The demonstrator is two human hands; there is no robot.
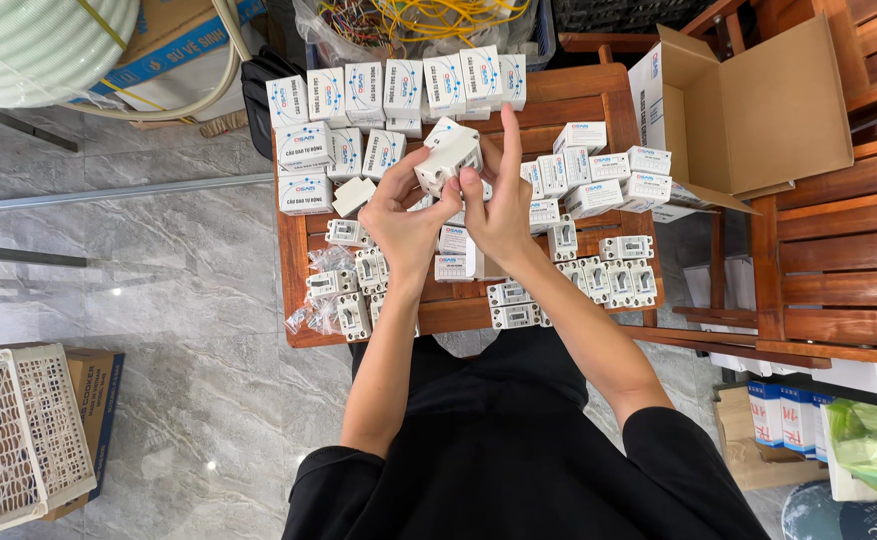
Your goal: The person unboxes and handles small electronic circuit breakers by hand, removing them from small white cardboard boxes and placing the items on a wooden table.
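Fingers (463,185) of both hands pinch a small white box (447,155) above a slatted wooden table (578,95) on grey marble floor (158,280).

Both bare forearms extend forward and converge at chest height. The left hand (398,215) is cupped, its fingers (420,165) curled inward. The right hand (498,215) faces it, index finger extended straight, the other fingers flexed. The thumbs appear to be pressed close together, though partly hidden.
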